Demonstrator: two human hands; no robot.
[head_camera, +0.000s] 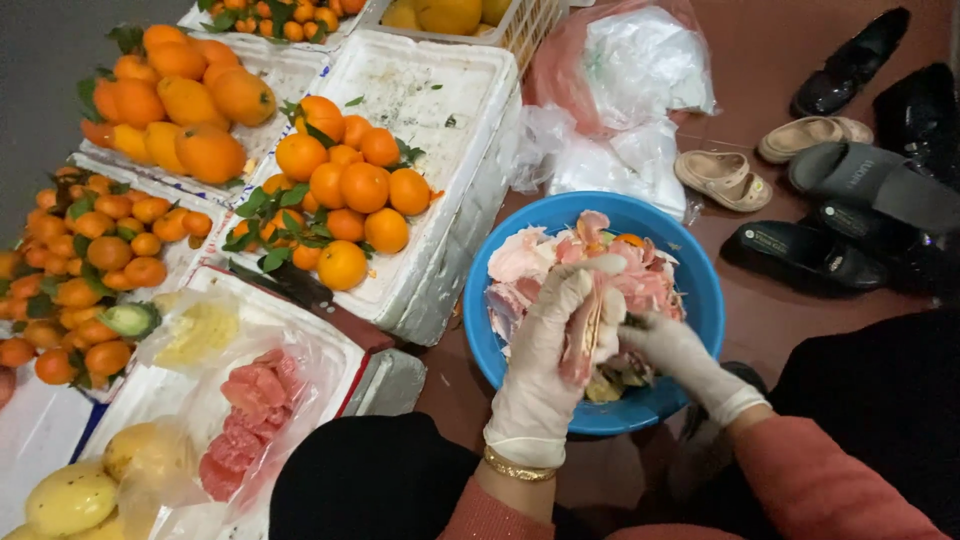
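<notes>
Both gloved hands work pink pomelo (585, 335) over blue bowl (700, 290): left hand (545, 370) wraps fruit firmly, right hand (670, 350) pinches peel; prob soft, slippery w/ juice, hold underneath.

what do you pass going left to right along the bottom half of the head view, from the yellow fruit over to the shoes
yellow fruit → bagged pink peeled segments → left hand in a white glove holding a pink fruit piece → right hand over the blue basin → black shoe
</notes>
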